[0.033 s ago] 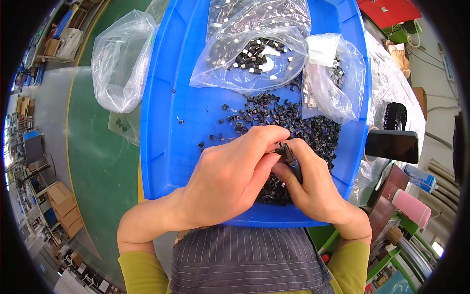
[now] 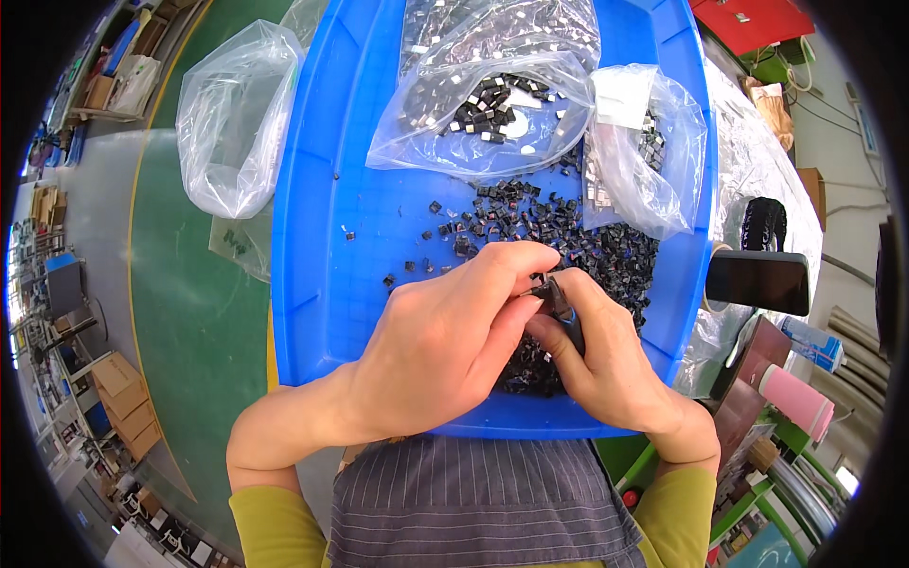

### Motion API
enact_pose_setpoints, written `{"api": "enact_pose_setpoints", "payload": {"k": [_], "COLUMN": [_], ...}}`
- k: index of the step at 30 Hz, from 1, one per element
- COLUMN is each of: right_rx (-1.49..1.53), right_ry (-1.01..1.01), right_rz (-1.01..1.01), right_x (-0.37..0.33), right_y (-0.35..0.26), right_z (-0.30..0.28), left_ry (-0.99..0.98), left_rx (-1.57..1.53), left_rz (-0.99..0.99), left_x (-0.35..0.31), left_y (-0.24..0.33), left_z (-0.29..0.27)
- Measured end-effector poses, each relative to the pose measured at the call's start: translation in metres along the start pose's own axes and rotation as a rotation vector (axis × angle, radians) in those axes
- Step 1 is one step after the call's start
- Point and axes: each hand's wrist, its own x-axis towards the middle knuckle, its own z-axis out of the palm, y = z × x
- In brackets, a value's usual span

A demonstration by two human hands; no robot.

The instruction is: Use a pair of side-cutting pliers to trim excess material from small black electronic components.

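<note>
My left hand (image 2: 445,327) is closed in a pinch over the near part of the blue tray, thumb and forefinger together on a small black piece (image 2: 540,292) mostly hidden by the fingers. Wrapped in my right hand (image 2: 611,355) is a pair of small pliers (image 2: 561,308) with dark jaws and a blue-and-black handle. The jaws meet the black piece at my left fingertips; whether they are closed on it I cannot tell. Beneath and beyond both hands lies a heap of small black plastic pieces (image 2: 606,254), spread over the tray's floor.
Clear plastic bags of black-and-white parts (image 2: 488,109) lie in the far part of the blue tray (image 2: 327,204), another bag (image 2: 649,151) at its right. An empty-looking clear bag (image 2: 232,123) hangs by the left rim. A phone (image 2: 757,281) stands beside the right rim.
</note>
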Motion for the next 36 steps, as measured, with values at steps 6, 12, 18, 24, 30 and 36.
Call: {"api": "enact_pose_setpoints", "payload": {"k": [6, 12, 18, 24, 30, 36], "right_rx": [-0.007, 0.001, -0.026, -0.020, 0.008, 0.141], "right_ry": [-0.021, 0.020, 0.020, -0.018, -0.064, -0.138], "right_rz": [0.032, -0.043, -0.059, 0.034, 0.050, 0.054], "right_x": [-0.001, 0.000, 0.000, -0.002, -0.003, -0.006], "right_y": [-0.001, 0.003, 0.005, -0.002, 0.004, 0.007], "right_z": [0.001, 0.003, 0.003, 0.004, 0.009, 0.007], "left_ry": [-0.168, -0.187, -0.177, -0.232, -0.309, -0.353], "left_rx": [-0.257, -0.158, -0.102, -0.221, -0.383, -0.430], "left_rz": [-0.238, -0.145, -0.137, -0.253, -0.374, -0.488], "left_x": [0.005, 0.007, 0.007, 0.005, 0.009, 0.008], "left_y": [-0.001, -0.001, 0.000, 0.000, 0.000, 0.004], "left_z": [-0.010, -0.011, -0.010, -0.015, -0.019, -0.019]}}
